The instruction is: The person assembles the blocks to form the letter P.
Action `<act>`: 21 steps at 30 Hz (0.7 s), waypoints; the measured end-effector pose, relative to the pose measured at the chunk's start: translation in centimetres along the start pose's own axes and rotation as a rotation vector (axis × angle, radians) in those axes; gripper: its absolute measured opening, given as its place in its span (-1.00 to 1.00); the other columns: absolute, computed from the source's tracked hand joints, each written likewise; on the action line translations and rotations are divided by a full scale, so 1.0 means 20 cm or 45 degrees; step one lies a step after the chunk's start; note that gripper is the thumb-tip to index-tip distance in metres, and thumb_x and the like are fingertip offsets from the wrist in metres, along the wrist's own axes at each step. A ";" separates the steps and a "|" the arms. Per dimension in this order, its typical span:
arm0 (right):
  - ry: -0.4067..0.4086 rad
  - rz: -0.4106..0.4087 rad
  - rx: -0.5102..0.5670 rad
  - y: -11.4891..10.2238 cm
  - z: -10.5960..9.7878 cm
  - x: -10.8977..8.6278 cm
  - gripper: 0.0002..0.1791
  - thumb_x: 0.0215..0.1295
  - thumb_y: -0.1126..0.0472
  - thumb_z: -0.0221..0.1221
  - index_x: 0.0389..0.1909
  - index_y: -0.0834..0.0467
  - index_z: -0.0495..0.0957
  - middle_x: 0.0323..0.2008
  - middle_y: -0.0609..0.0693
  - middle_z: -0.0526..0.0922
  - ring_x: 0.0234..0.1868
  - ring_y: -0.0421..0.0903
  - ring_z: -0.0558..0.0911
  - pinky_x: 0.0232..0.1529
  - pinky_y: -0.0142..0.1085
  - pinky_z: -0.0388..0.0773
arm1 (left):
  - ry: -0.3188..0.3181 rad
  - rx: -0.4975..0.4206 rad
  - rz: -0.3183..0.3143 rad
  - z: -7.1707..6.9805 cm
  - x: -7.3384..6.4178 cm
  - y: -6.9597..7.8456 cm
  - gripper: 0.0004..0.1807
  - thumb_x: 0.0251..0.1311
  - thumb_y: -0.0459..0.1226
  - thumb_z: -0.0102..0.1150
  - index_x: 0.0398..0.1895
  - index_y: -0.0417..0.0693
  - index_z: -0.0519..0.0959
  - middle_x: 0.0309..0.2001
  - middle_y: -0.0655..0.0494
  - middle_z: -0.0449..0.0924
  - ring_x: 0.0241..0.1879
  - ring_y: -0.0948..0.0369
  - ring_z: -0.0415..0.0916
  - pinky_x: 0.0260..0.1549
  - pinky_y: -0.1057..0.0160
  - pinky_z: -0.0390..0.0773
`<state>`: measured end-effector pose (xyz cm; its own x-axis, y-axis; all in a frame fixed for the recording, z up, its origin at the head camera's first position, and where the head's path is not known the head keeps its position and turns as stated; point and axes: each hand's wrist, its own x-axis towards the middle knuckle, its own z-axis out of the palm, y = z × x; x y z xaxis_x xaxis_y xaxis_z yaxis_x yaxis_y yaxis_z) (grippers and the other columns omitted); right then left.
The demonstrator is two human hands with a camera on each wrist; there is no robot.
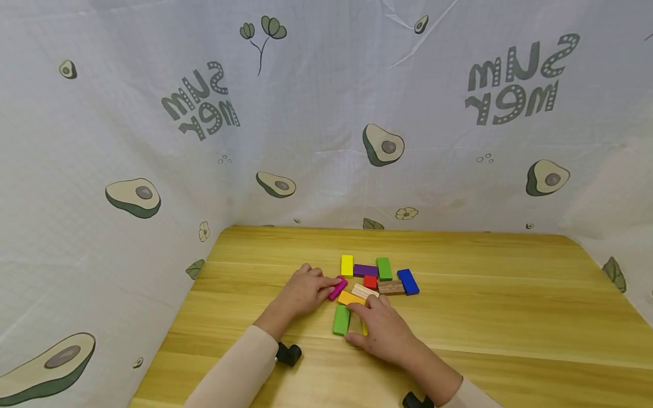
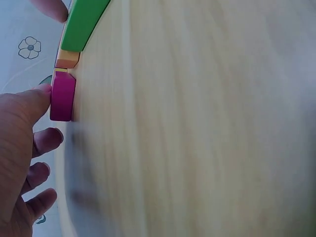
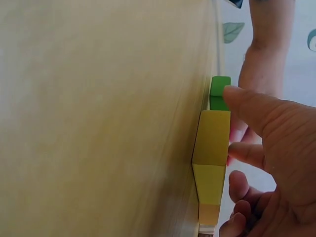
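Note:
My left hand [image 1: 304, 292] reaches in from the left, its fingertips on a magenta block [image 1: 338, 288]. In the left wrist view one digit touches the edge of that magenta block [image 2: 62, 96], while three other fingers are spread apart from it. My right hand [image 1: 385, 331] arches over the near blocks. Its thumb tip is at the near end of a light green block [image 1: 341, 321], its index fingertip close to an orange block [image 1: 351, 298]. Under the palm lies a yellow block [image 1: 364, 328], mostly hidden from above; the right wrist view shows this yellow block [image 3: 212, 138] beside the fingertips.
Beyond my hands, a pale ridged block [image 1: 364, 291], a red block [image 1: 370, 281], a brown block [image 1: 391, 288], a blue block [image 1: 408, 281], a purple block [image 1: 365, 271], a green block [image 1: 384, 268] and another yellow block [image 1: 347, 265] lie flat. A printed curtain [image 1: 316, 113] surrounds the wooden table [image 1: 484, 306].

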<state>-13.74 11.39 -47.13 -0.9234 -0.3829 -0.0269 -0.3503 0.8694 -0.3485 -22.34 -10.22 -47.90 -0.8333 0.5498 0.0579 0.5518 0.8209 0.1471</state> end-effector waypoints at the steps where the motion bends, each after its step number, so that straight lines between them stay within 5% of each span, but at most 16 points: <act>1: 0.002 0.000 0.000 0.00 0.00 0.00 -0.34 0.15 -0.28 0.41 0.20 -0.04 0.61 -0.32 -0.15 0.37 -0.27 -0.15 0.25 -0.31 -0.32 0.21 | 0.009 0.006 -0.009 0.00 0.00 0.00 -0.64 0.48 0.05 0.09 0.27 0.42 0.62 -0.16 0.21 0.63 -0.23 0.21 0.28 -0.22 0.30 0.34; 14: 0.007 0.024 0.046 -0.01 0.00 0.01 -0.33 0.13 -0.31 0.41 0.17 -0.01 0.61 -0.29 -0.13 0.41 -0.24 -0.15 0.27 -0.29 -0.31 0.25 | 0.092 0.132 -0.217 -0.01 0.02 -0.04 -0.58 0.46 0.13 0.06 0.24 0.30 0.64 -0.10 0.08 0.70 -0.22 0.13 0.37 -0.23 0.21 0.47; 21: -0.001 0.008 0.052 -0.01 0.01 0.01 -0.35 0.10 -0.30 0.43 0.12 -0.02 0.62 -0.27 -0.13 0.43 -0.23 -0.15 0.29 -0.28 -0.31 0.28 | 0.040 -0.117 -0.311 -0.02 0.06 -0.08 -0.60 0.51 0.00 0.06 0.30 0.19 0.60 0.02 -0.04 0.72 -0.09 0.01 0.57 0.00 0.03 0.64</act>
<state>-13.88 11.12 -47.23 -0.9255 -0.3775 -0.0300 -0.3377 0.8585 -0.3860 -24.21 -10.93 -47.76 -0.9430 0.3304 0.0400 0.3296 0.9105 0.2499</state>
